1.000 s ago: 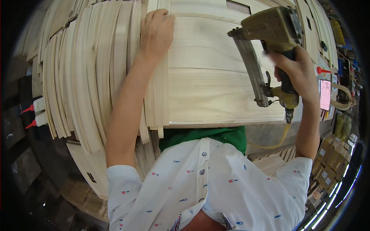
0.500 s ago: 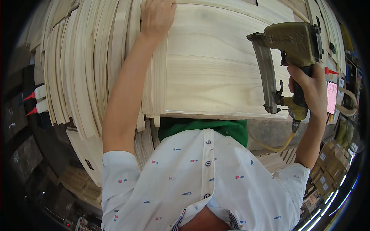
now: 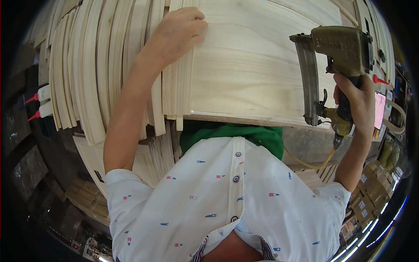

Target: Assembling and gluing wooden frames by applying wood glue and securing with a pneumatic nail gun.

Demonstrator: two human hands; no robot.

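Observation:
My right hand (image 3: 355, 98) is closed around the grip of a worn olive-brown pneumatic nail gun (image 3: 342, 50), raised above the right side of a pale wooden panel (image 3: 248, 74). Its long magazine stands on the left, and a yellow air hose (image 3: 321, 163) runs from the bottom of its grip. My left hand (image 3: 179, 35) is over the thin wooden strips (image 3: 180, 87) along the panel's left edge. Its fingers are loosely bent and apart, slightly blurred, with nothing visible in them. Whether they touch the wood I cannot tell. A thin white line runs along the panel's near edge.
Long pale wooden boards (image 3: 87, 65) are stacked on the left, beside two white bottles with red nozzles (image 3: 41, 102). At the right lie a phone with a lit pink screen (image 3: 379, 109) and another red nozzle (image 3: 380, 80). Cardboard boxes (image 3: 371, 192) stand behind it.
My left hand has come nearer from the far end of the strips and moved slightly right. The nail gun stays in my right hand, a little farther right in view. The whole view has shifted slightly.

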